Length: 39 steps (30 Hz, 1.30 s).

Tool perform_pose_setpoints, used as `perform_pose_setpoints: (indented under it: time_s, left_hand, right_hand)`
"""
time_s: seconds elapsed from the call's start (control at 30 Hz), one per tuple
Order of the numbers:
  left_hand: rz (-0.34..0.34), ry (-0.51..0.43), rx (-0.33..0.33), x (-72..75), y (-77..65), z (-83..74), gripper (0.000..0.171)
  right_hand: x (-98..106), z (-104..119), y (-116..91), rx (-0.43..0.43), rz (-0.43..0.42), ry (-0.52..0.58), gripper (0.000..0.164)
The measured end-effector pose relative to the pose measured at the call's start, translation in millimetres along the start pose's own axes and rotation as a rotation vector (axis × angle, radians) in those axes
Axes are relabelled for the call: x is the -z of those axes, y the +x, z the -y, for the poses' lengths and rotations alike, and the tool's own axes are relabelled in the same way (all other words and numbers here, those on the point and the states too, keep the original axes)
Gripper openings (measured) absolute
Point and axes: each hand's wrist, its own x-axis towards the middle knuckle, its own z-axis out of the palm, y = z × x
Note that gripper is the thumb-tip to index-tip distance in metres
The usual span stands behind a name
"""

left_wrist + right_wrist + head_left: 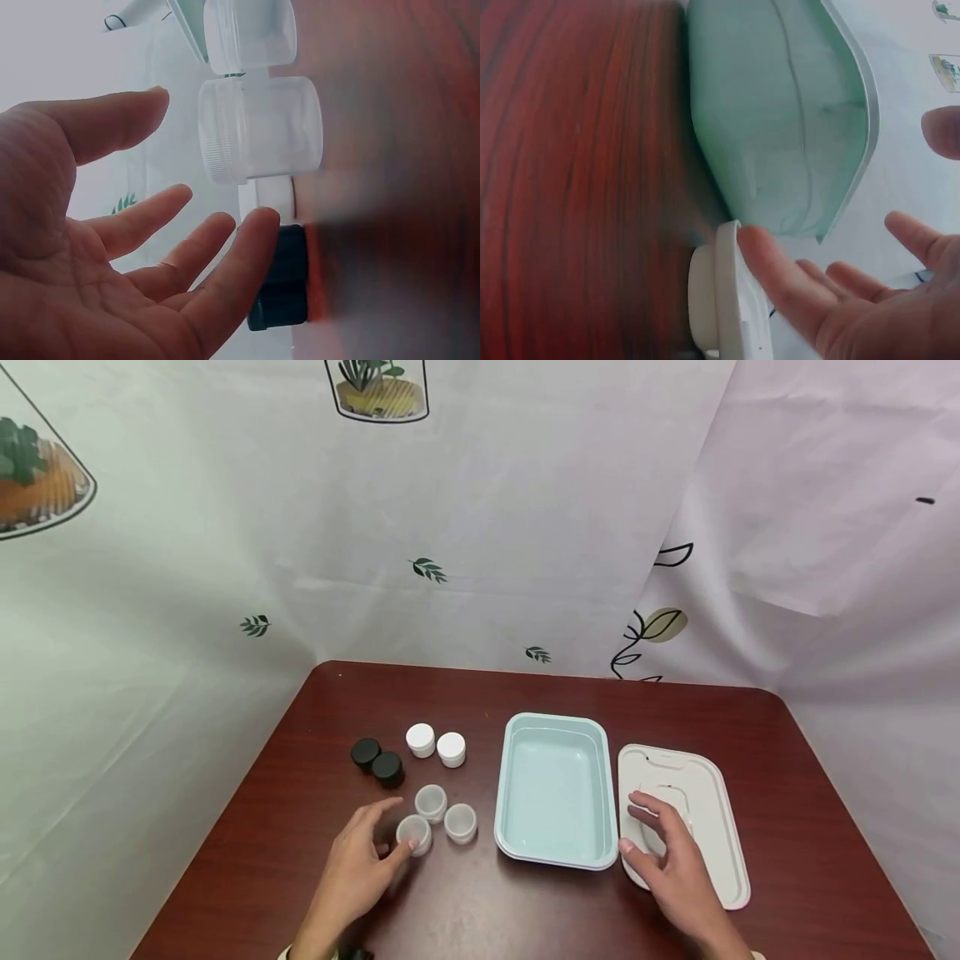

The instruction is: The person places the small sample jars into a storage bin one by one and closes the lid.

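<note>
Hovering: left hand (358, 867), fingers parted, nothing gripped; nearest clear jar (414, 830) at its 2 o'clock. Careless nudge could tip it into neighbouring jars (461, 824), 1 and 3 o'clock. Right hand (677, 864), also empty, might snag white lid (712, 818).

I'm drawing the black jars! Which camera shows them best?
The head view, because no hand hides the black jars. The left wrist view has them side-on, partly behind the left hand; the right wrist view misses them.
</note>
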Motion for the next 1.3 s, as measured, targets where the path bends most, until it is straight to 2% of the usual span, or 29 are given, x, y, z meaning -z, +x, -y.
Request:
perform_pose_setpoints:
  time_s: [0.17, 0.3, 0.47, 0.67, 0.83, 1.17, 1.3]
  left_hand:
    - [0.031, -0.065, 0.027, -1.8, 1.5, 3.5, 0.061]
    - [0.054, -0.095, 0.079, -4.1, 2.2, 5.6, 0.059]
    - [0.075, -0.15, 0.126, -8.9, 3.3, 8.5, 0.054]
    - [0.074, -0.165, 0.104, -12.5, 1.2, 12.3, 0.046]
    - [0.07, -0.133, 0.042, -15.0, -0.4, 13.7, 0.045]
    - [0.065, -0.126, 0.032, -17.3, -1.3, 15.2, 0.049]
    - [0.081, -0.153, 0.056, -15.9, -0.9, 15.2, 0.05]
  right_hand:
    - [-4.1, 6.3, 0.2, 0.017, -0.042, -0.039, 0.061]
    - [-9.5, 6.6, -1.3, 0.008, -0.014, 0.071, 0.06]
    - [-18.9, 4.8, -3.3, -0.046, 0.044, 0.209, 0.059]
    - [-27.0, 4.9, -5.2, -0.103, 0.097, 0.321, 0.064]
    - [-32.3, 5.8, -7.0, -0.091, 0.093, 0.377, 0.067]
    - [-33.7, 3.3, -7.7, -0.097, 0.092, 0.401, 0.069]
    - [-33.3, 1.5, -7.5, -0.086, 0.095, 0.418, 0.068]
